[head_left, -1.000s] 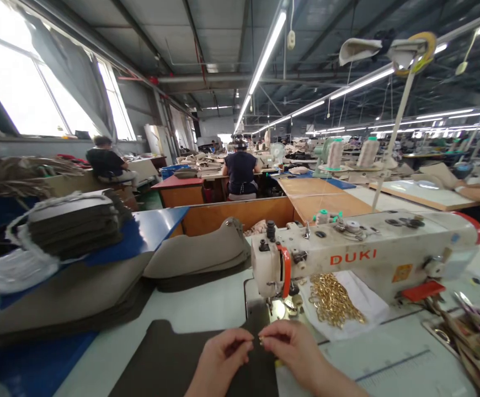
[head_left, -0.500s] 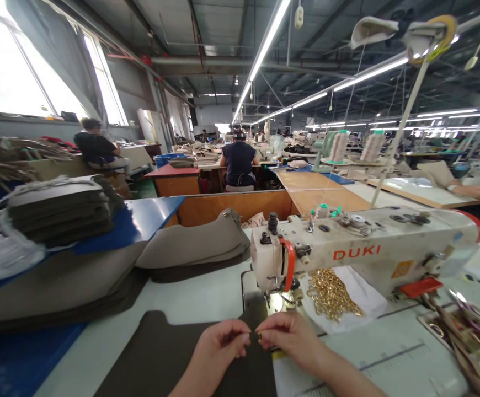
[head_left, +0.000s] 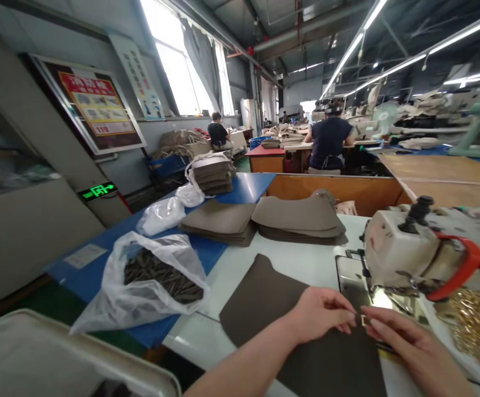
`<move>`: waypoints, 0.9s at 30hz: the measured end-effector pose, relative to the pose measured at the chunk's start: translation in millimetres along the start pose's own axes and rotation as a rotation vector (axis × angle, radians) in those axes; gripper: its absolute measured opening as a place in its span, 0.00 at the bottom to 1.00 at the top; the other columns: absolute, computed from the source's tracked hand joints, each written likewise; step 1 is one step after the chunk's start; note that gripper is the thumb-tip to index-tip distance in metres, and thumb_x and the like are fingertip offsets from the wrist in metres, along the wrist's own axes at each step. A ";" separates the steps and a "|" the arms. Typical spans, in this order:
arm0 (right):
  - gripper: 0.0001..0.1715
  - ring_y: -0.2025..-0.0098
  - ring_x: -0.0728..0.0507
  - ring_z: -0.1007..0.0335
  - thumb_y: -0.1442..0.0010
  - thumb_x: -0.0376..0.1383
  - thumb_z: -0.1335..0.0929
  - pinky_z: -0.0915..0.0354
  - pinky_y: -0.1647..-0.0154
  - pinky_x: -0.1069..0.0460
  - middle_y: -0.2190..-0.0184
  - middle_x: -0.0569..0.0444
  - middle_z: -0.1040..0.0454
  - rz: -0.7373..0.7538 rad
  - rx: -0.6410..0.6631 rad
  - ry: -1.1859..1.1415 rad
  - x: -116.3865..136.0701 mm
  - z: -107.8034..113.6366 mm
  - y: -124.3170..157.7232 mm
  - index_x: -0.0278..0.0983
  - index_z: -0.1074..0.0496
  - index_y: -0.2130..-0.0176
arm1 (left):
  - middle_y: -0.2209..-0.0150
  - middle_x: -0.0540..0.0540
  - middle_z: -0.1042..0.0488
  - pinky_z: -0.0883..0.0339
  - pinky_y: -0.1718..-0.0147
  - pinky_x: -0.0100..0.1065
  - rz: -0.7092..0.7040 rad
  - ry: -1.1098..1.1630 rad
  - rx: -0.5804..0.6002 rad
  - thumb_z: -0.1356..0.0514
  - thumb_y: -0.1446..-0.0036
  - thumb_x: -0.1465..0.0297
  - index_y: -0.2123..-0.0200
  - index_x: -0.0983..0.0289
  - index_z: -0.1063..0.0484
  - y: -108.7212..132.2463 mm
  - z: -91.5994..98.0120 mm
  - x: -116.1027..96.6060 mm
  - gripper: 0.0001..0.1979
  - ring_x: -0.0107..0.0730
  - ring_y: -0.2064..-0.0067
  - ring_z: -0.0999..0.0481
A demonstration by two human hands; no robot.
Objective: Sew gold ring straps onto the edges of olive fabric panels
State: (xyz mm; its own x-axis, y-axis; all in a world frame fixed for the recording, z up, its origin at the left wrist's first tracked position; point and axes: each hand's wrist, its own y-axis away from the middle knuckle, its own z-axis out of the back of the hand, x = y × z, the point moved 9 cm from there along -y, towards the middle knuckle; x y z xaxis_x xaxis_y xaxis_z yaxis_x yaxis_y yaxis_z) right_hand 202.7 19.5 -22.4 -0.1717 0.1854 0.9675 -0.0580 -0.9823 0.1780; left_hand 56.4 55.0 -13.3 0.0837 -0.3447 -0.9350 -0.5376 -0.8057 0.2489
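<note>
Both my hands meet above a dark grey-brown fabric panel (head_left: 326, 358) lying on the sewing table. My right hand (head_left: 405, 336) pinches a small gold metal ring (head_left: 363, 320) between thumb and forefinger. Close beside it, my left hand (head_left: 323, 317) is closed in a pinch; a dark bit shows at its fingertips, too small to name. Just beyond the hands stands the sewing machine (head_left: 405, 248), its lamp lit at the needle area. A heap of gold rings (head_left: 475, 325) lies right of the machine's head.
An open plastic bag (head_left: 116, 275) of short dark strips (head_left: 161, 275) sits on a blue table (head_left: 248, 187) at left. Stacks of cut panels (head_left: 298, 218) lie behind the work. A pale bin rim (head_left: 99, 342) juts in at lower left. Other people sit working farther off.
My view has swung left, bringing the bag of strips and the wall poster into sight. The hands stay close together over the panel, the ring still in my right fingers.
</note>
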 end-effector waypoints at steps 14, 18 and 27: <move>0.20 0.68 0.39 0.25 0.60 0.52 0.26 0.27 0.66 0.49 0.72 0.49 0.22 0.069 -0.022 -0.047 5.1 -8.9 0.9 0.40 0.22 0.73 | 0.78 0.51 0.27 0.35 0.73 0.32 -0.039 -0.034 -0.011 0.34 0.61 0.50 0.73 0.67 0.28 0.7 -3.5 -2.2 0.25 0.26 0.77 0.29; 0.22 0.70 0.42 0.26 0.57 0.53 0.27 0.29 0.66 0.49 0.74 0.51 0.23 0.060 -0.003 -0.163 8.0 -17.3 0.9 0.38 0.24 0.73 | 0.77 0.50 0.27 0.38 0.72 0.29 -0.077 -0.072 0.071 0.35 0.54 0.55 0.69 0.68 0.26 0.9 -11.3 -12.0 0.20 0.24 0.76 0.31; 0.14 0.75 0.48 0.32 0.54 0.44 0.27 0.37 0.71 0.54 0.79 0.58 0.29 0.114 0.029 -0.280 12.6 -33.3 -3.5 0.36 0.28 0.72 | 0.76 0.46 0.33 0.43 0.73 0.27 -0.108 -0.268 0.130 0.38 0.53 0.68 0.75 0.64 0.33 -4.9 -6.9 -7.0 0.07 0.25 0.73 0.37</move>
State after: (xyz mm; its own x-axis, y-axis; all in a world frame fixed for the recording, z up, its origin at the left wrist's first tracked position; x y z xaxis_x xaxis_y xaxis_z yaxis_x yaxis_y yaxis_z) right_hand 168.1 26.1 -16.9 0.1031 0.0637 0.9926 -0.0247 -0.9975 0.0666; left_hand 64.3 58.1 -6.2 -0.0687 -0.1073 -0.9918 -0.6416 -0.7566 0.1263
